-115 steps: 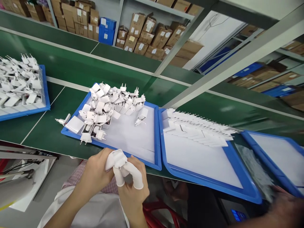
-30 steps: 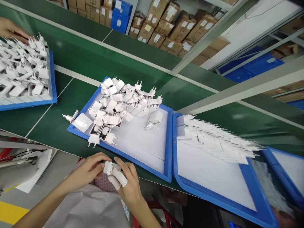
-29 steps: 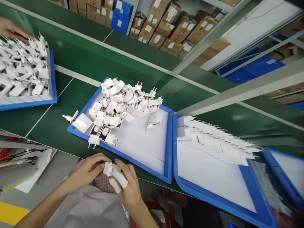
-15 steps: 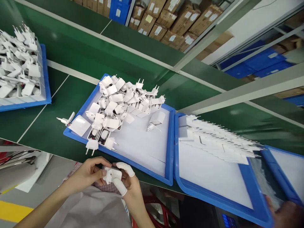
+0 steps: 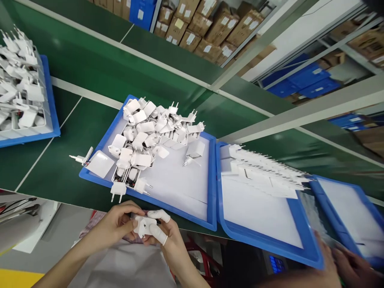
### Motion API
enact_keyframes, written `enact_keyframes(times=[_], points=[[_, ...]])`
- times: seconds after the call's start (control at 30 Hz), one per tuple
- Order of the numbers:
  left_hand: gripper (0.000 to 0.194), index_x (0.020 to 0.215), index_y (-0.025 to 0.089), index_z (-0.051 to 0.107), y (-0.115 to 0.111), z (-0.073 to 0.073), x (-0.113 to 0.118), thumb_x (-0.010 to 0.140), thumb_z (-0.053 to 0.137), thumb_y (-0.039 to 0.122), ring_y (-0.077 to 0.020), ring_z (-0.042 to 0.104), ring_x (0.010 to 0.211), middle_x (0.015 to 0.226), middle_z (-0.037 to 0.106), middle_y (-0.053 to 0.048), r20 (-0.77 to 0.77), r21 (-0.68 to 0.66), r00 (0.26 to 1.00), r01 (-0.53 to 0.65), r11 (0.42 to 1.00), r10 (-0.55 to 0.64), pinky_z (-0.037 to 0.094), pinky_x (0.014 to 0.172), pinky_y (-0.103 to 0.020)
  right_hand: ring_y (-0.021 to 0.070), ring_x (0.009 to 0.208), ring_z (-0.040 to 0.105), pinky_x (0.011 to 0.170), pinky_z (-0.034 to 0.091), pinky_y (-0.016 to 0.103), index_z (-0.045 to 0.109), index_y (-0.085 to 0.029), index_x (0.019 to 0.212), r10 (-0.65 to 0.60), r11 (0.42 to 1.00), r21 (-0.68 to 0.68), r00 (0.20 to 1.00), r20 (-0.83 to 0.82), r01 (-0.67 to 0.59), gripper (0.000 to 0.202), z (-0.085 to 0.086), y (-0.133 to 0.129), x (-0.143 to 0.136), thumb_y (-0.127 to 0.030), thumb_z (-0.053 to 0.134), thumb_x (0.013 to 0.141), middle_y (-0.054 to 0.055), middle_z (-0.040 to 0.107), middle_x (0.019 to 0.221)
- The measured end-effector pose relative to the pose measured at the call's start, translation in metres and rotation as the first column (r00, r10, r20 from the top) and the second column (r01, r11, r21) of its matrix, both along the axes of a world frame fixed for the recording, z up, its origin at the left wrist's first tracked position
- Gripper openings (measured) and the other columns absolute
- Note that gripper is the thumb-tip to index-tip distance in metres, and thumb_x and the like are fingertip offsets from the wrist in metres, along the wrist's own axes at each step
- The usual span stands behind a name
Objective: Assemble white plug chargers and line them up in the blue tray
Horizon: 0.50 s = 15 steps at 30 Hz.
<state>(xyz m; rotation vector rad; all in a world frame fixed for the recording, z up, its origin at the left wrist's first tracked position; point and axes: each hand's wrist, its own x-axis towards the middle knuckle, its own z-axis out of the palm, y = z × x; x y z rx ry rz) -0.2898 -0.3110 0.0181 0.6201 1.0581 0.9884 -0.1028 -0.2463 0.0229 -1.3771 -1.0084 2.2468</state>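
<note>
Your left fingers (image 5: 129, 228) and white-sheathed right fingers (image 5: 158, 233) pinch a smooth, boxy white plug (image 5: 144, 226); its underside's hidden, and the left-hand tray (image 5: 54, 116) runs out of view.

The adapters (image 5: 141, 160) are plain white, on white sheets in bright blue trays (image 5: 212, 200). The tabletop (image 5: 72, 176) is dark green with pale lines. Finger covers (image 5: 158, 233) are off-white, the stool (image 5: 207, 264) red, the boxes (image 5: 207, 50) brown with white labels, the floor (image 5: 75, 224) grey with a yellow band (image 5: 18, 278).
</note>
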Motion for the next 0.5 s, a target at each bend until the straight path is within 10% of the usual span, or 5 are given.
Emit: enact_keyframes(times=[0.3,0.5], points=[[0.039,0.107,0.025,0.074,-0.007,-0.005,0.006,0.087,0.064,0.057,-0.0143,0.062,0.073,0.097,0.049,-0.003,-0.024,0.016,0.998,-0.056,0.998,0.057,0.061,0.063,-0.027,0.0193,0.078,0.071,0.058,0.057,0.03,0.06,-0.023,0.097,0.126,0.99,0.065,0.991,-0.051,-0.122,0.044,-0.007,0.003,0.0,-0.06,0.074,0.076,0.006,0.064,0.116],[0.036,0.108,0.027,0.074,-0.008,-0.007,0.006,0.088,0.063,0.055,-0.0134,0.063,0.071,0.1,0.05,-0.002,-0.033,0.002,0.998,-0.062,0.998,0.062,0.061,0.064,-0.026,0.0113,0.052,0.066,0.048,0.052,0.026,0.046,-0.024,0.096,0.282,0.949,0.147,0.959,-0.014,-0.277,0.046,0.0,0.01,-0.008,-0.065,0.063,0.082,0.003,0.064,0.105]])
